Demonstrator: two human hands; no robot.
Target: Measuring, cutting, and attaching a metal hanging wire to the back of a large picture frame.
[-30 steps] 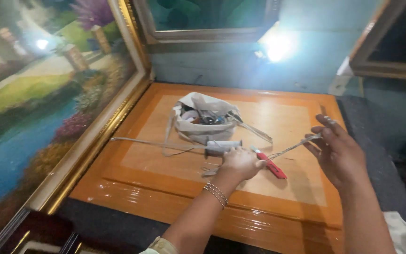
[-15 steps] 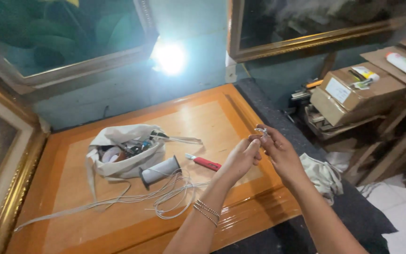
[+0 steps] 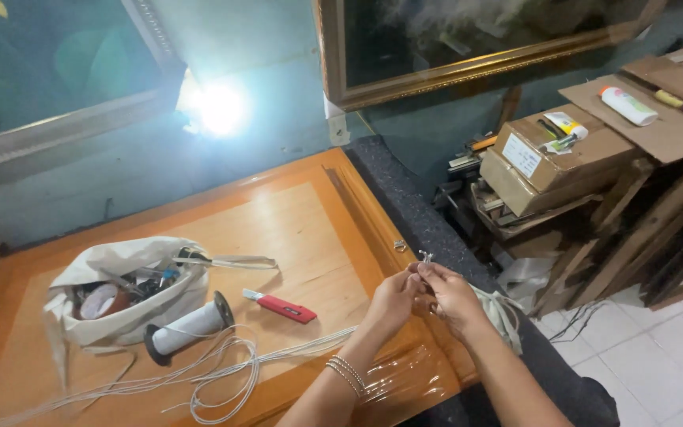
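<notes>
A wide orange wooden table [image 3: 294,229] fills the lower left, its near edge wrapped in clear plastic. Right of it stand stacked cardboard boxes [image 3: 551,162]. On the table lies a pale cloth bag [image 3: 132,289], open, with small tools inside. Just in front of the bag lies a spool [image 3: 187,328] of white cord, and loose white cord [image 3: 223,372] runs in loops from it across the table toward the hands. A red cutter knife [image 3: 282,306] lies between the spool and the hands. At the table's right edge, the left hand [image 3: 393,300] and right hand [image 3: 452,296] meet, fingertips pinching a small metal piece [image 3: 426,257] held above the edge.
</notes>
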